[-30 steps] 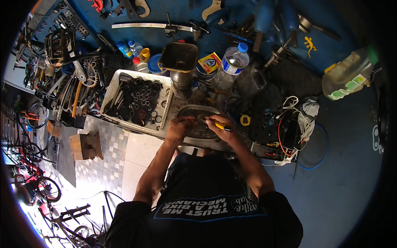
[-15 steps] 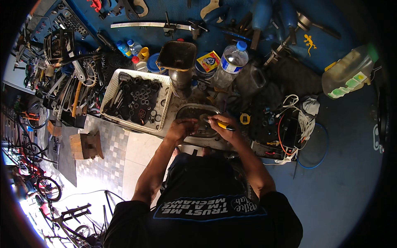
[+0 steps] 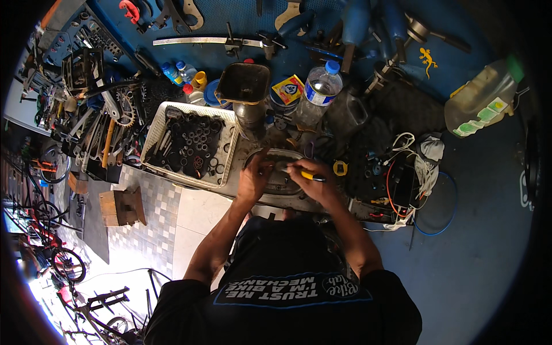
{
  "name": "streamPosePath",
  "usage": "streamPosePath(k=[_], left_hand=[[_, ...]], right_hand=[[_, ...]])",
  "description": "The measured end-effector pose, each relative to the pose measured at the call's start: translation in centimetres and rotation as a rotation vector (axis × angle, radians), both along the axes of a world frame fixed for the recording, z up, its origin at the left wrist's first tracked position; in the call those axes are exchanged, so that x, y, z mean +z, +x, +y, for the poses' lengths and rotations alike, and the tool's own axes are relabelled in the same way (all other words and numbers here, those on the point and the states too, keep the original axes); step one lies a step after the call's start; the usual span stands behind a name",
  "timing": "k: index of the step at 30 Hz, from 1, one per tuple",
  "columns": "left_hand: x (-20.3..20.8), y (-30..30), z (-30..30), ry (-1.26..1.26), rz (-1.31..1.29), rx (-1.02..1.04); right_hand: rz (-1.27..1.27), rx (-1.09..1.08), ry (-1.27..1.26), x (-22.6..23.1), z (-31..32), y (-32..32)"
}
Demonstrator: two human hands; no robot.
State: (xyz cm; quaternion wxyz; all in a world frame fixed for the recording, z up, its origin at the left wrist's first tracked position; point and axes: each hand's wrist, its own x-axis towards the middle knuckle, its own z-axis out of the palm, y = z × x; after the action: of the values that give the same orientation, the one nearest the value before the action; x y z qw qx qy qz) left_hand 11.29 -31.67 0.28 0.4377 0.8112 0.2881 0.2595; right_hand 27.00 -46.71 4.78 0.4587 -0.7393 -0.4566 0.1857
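Observation:
Over an oval metal pan (image 3: 294,153) at the front of the bench, both my hands work close together. My right hand (image 3: 300,170) grips a slim tool with a yellow-and-black handle (image 3: 312,176), its working end pointing left toward my other hand; the kind of tip is too small to make out. Fingers closed, my left hand (image 3: 253,179) sits at the pan's left side, pinching something too small or hidden to name. Murky dark contents show inside the pan. Left of it stands a cream plastic basket (image 3: 229,154) of dark rings and small metal parts.
Behind the pan stand a dark square-mouthed container (image 3: 246,86), a clear bottle with a blue cap (image 3: 323,92) and a blue tub (image 3: 214,92). To the right lie a yellow round object (image 3: 340,168) and a bundle of white cable (image 3: 424,171). Bike parts crowd the left.
My left hand has turned more upright, its fingers now raised over the pan's left side. The right hand has moved slightly left with the yellow-and-black-handled tool still in it.

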Motion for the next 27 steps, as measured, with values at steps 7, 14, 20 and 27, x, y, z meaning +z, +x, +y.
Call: streamPosePath(k=[7, 14, 20, 27], left_hand=[[-0.1, -0.4, 0.0, 0.031, -0.021, 0.025], [0.4, -0.3, 0.5, -0.378, -0.159, 0.113], [-0.4, -0.5, 0.7, -0.466, -0.144, 0.100], [-0.8, -0.4, -0.1, -0.725, -0.284, 0.135]], right_hand=[[-0.005, 0.007, -0.070, -1.2, 0.8, 0.4], [0.506, -0.081, 0.083, -3.0, 1.3, -0.8], [0.534, -0.111, 0.041, -2.2, 1.4, -1.2], [0.718, -0.161, -0.036, -3.3, 0.8, -1.1]])
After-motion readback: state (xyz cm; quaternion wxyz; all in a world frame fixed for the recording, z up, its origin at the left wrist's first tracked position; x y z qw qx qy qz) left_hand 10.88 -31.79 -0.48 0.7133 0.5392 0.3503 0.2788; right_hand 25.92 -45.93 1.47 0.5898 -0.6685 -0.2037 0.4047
